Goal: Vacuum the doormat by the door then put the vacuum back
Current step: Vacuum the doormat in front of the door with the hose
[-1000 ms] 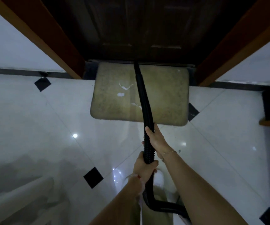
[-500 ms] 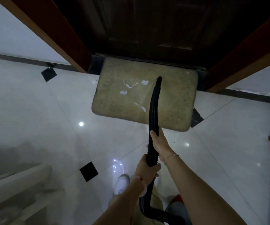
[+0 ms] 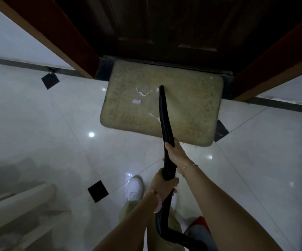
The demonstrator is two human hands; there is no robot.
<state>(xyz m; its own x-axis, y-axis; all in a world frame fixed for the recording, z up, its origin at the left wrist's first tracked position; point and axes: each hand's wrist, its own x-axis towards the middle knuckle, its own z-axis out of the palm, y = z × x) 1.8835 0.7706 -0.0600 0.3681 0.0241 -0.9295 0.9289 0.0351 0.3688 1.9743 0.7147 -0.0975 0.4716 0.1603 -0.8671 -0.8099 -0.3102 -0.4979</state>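
You were mid-vacuuming, both your left hand (image 3: 162, 184) and right hand (image 3: 176, 155) wrapped around the hose (image 3: 165, 127), its nozzle on the doormat (image 3: 188, 109) by the door (image 3: 164, 24), and the paper scraps (image 3: 144, 93) beside it looked due next.

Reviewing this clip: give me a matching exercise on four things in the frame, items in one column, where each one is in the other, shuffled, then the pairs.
Items
1. doormat
2. vacuum hose
3. paper scraps
4. white shoe

Places
A. scattered on the doormat
B. on the tile, left of the hands
C. against the door threshold
D. gripped by left hand and right hand

Pairs: 1-C, 2-D, 3-A, 4-B
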